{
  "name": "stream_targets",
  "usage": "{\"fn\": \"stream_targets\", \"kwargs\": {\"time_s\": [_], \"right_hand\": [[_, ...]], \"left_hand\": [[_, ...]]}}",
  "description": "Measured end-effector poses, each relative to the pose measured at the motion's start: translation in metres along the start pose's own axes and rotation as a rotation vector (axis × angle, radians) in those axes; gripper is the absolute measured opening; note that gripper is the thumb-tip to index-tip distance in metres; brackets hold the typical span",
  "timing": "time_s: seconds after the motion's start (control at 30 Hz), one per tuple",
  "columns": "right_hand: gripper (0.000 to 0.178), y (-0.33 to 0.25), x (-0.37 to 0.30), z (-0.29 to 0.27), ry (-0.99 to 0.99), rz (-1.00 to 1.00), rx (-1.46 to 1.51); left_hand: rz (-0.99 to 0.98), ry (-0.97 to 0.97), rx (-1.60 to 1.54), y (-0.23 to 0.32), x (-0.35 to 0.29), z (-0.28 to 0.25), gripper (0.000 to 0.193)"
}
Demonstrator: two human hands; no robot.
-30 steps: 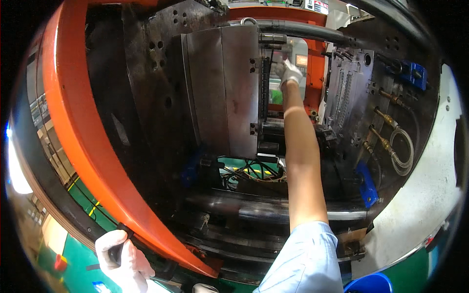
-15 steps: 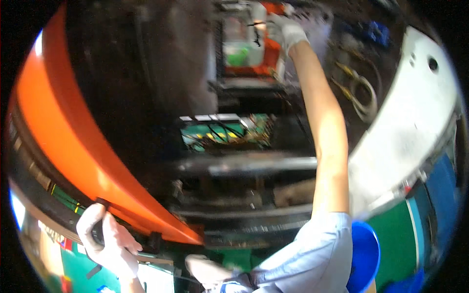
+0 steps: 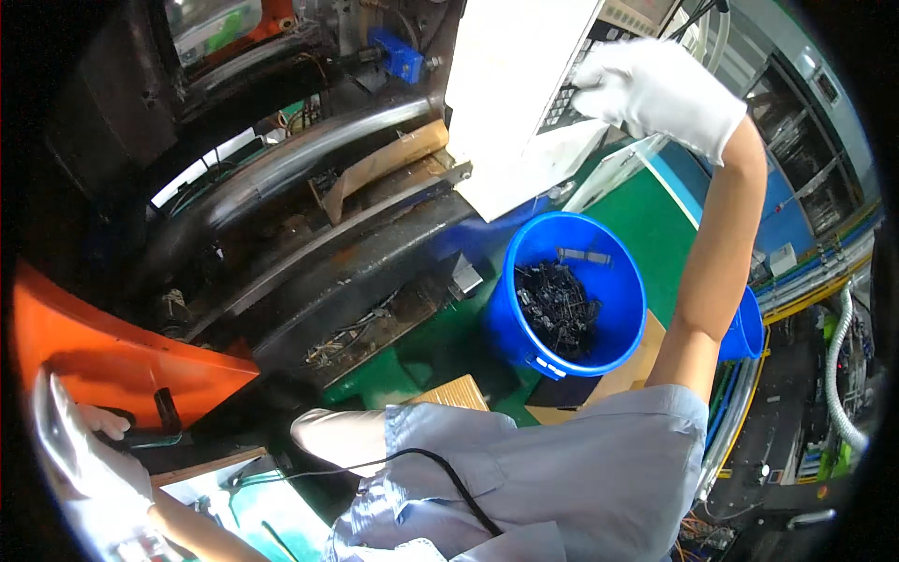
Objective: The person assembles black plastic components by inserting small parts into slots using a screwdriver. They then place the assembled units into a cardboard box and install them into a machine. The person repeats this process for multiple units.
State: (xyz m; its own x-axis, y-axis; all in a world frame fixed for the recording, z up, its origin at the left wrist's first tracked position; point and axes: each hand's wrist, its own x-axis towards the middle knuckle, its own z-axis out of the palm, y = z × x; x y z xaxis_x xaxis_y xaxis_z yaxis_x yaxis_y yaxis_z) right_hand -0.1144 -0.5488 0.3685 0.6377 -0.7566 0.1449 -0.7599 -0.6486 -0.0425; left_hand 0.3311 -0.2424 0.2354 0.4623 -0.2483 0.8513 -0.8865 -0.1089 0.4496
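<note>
My right hand (image 3: 660, 98), in a white glove, is raised at the dark keypad (image 3: 562, 103) of a white control cabinet. Its fingers are bent and a little apart, with nothing held; whether a fingertip presses a key I cannot tell. Low on the left, my left hand (image 3: 89, 450), gloved with bare fingertips, curls around the black handle (image 3: 167, 412) of an orange machine door (image 3: 131, 347). Part of that grip is hidden by the glove. Beyond the door lies the dark machine interior, where an orange-framed opening (image 3: 272, 19) shows at the top.
A blue bucket (image 3: 510, 304) holding small black parts stands on the green floor, with cardboard (image 3: 627, 365) beside it. A second blue container (image 3: 744, 328) is partly behind my right arm. A brown sheet (image 3: 389, 164) lies over the machine's lower rail. A black cable crosses my shirt.
The view has swung to the right. My right hand has left the machine's orange-framed opening and come to the keypad. My left hand stays at the orange door's handle.
</note>
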Motion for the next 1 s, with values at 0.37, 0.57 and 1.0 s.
{"fn": "stream_targets", "kwargs": {"time_s": [0.37, 0.57, 1.0], "right_hand": [[0.034, -0.182, 0.369, 0.019, 0.060, -0.456, 0.263], [0.056, -0.242, 0.584, 0.072, 0.451, -0.443, 0.781], [0.067, -0.296, 0.622, 0.056, 0.475, -0.449, 0.878]], "left_hand": [[-0.375, 0.213, -0.276, 0.038, 0.001, 0.019, 0.023], [-0.278, 0.380, -0.204, 0.016, -0.015, 0.024, 0.021], [-0.370, 0.421, 0.107, -0.004, -0.038, -0.008, 0.028]]}}
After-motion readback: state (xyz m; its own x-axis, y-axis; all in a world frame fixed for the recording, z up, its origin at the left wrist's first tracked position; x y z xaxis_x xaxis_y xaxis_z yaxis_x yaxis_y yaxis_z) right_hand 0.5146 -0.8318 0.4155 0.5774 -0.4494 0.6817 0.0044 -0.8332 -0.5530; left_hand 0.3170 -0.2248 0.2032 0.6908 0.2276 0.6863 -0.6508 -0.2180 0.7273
